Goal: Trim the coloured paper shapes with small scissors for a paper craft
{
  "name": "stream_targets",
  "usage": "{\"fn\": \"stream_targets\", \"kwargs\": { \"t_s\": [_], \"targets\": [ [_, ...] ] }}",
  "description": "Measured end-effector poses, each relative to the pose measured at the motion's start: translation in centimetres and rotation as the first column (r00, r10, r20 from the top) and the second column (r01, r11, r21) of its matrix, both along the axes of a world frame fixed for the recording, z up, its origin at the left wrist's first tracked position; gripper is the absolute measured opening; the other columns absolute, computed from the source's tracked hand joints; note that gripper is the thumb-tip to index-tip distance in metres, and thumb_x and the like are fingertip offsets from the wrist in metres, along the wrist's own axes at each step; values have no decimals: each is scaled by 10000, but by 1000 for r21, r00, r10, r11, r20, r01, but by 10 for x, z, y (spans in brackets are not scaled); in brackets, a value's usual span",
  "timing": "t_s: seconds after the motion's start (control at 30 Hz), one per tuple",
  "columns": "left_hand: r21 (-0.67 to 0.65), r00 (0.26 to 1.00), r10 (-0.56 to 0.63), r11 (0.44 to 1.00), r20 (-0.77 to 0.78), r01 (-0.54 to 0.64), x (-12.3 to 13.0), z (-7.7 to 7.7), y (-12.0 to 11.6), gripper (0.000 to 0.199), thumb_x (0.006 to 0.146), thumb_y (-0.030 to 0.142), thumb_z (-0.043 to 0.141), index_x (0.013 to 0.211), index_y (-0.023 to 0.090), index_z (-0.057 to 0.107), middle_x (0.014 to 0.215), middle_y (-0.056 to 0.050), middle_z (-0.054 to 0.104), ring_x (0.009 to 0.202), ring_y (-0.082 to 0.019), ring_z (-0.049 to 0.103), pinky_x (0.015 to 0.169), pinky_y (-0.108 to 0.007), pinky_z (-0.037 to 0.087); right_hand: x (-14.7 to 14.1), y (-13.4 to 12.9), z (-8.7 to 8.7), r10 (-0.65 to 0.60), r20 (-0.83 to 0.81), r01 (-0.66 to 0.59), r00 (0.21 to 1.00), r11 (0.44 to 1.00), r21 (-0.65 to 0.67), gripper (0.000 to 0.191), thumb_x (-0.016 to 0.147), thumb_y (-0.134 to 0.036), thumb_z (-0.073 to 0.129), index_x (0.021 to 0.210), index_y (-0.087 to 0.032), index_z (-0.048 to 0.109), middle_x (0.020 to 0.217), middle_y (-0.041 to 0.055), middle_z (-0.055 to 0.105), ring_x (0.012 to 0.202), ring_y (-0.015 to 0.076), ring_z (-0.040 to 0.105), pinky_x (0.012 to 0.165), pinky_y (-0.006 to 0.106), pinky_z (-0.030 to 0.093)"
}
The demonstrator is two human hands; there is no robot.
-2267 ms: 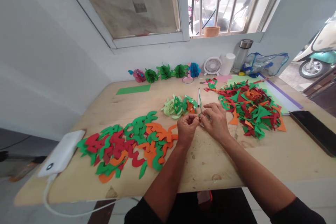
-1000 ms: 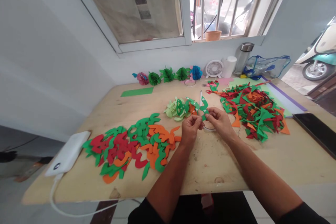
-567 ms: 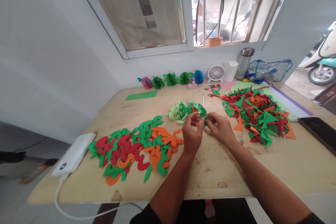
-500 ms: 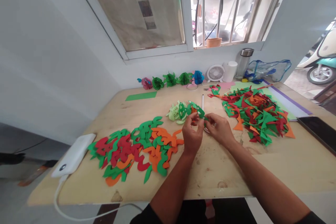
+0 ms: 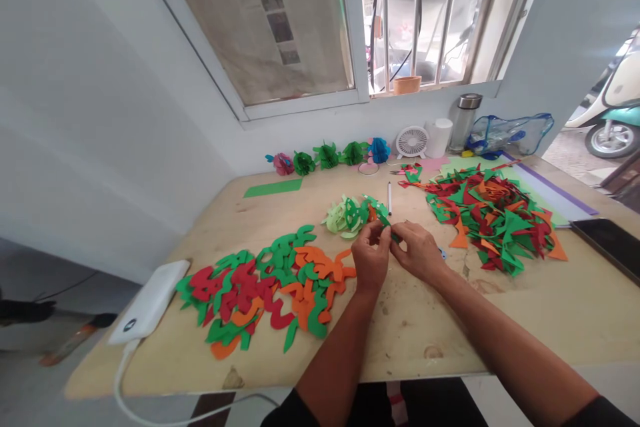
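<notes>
Over the middle of the table, both my hands have their fingertips together on a small green paper piece (image 5: 383, 219). My left hand (image 5: 371, 257) pinches it from the left, thumb against the fingers. From the other side my right hand (image 5: 417, 252) pinches its lower right end. Fingers hide much of the piece's outline. Just behind lies a small pile of light green and dotted green cutouts (image 5: 340, 215). Left of my hands spreads a heap of red, green and orange curved paper cutouts (image 5: 245, 283). A small blue object (image 5: 443, 253), mostly hidden, shows beside my right wrist.
Paper scraps (image 5: 515, 233) are heaped at the right, near a phone (image 5: 607, 243). A pen (image 5: 390, 199) lies behind my hands. Paper turtle-like figures (image 5: 329, 155), a small fan (image 5: 412, 141) and a bottle (image 5: 465, 123) line the wall. A white power bank (image 5: 150, 303) sits at left.
My fingers have shifted on the green paper piece, which now sits lower and shows less between them. The camera view has moved slightly, and the blue object beside my right wrist has come into sight.
</notes>
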State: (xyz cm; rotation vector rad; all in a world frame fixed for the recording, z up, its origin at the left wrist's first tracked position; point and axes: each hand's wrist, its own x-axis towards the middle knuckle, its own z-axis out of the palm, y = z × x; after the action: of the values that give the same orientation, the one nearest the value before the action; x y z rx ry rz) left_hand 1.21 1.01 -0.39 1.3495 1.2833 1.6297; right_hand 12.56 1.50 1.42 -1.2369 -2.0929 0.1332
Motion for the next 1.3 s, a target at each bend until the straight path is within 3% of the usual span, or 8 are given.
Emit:
{"fn": "stream_targets", "kwargs": {
  "t_s": [0.47,0.6,0.7,0.9,1.0,1.17,1.23,1.3],
  "targets": [
    [-141,987,-7,989,163,31,-2,2,5,153,715,306,596,681,161,562,620,10,587,578,-105,552,563,-206,449,11,6,-2,44,-86,-53,995,993,-108,179,817,-290,477,754,-194,615,694,39,631,661,158,552,666,265,393],
    [-303,973,-102,939,205,163,-6,4,7,182,675,310,605,609,165,519,478,44,509,412,-81,474,434,-184,372,27,15,3,-198,-62,182,978,962,-206,230,824,-341,467,801,-202,649,721,37,664,651,161,577,603,258,376],
    [-412,942,-327,851,72,326,-11,3,5,152,644,260,597,549,167,522,442,42,501,375,-80,455,396,-178,328,38,22,3,-353,163,385,921,886,-259,220,810,-342,484,804,-210,660,752,49,681,685,190,593,551,269,321],
    [-363,771,-493,860,-403,360,-18,4,0,89,574,152,574,494,182,596,466,29,546,444,-87,458,413,-173,279,48,27,0,-301,371,405,878,882,-243,197,808,-332,510,846,-213,663,854,67,693,792,205,601,583,279,330],
    [-377,679,-623,780,-388,500,-23,11,0,118,594,178,579,476,178,587,454,29,517,440,-85,433,414,-178,277,49,27,-1,-290,396,396,871,892,-219,213,797,-351,535,898,-208,657,902,78,687,841,219,593,621,286,348],
    [-463,674,-698,693,-241,553,-24,13,-3,132,643,244,581,542,169,619,479,23,533,435,-94,471,430,-190,311,48,27,-2,-246,416,369,875,896,-248,263,773,-385,570,954,-209,641,891,79,676,883,244,575,669,302,362],
    [-485,687,-678,707,-261,515,-22,11,-4,126,657,249,580,580,173,645,493,17,553,447,-106,498,442,-196,320,47,27,-2,-235,442,363,865,903,-231,256,765,-368,577,946,-201,642,907,92,669,904,254,565,687,311,363],
    [-459,723,-575,798,-383,391,-19,10,-5,117,670,249,590,594,188,655,503,6,563,481,-123,519,469,-207,332,47,26,-2,-238,461,367,855,906,-213,240,768,-359,569,925,-194,644,929,104,664,912,260,558,698,318,362]
  ]
}}
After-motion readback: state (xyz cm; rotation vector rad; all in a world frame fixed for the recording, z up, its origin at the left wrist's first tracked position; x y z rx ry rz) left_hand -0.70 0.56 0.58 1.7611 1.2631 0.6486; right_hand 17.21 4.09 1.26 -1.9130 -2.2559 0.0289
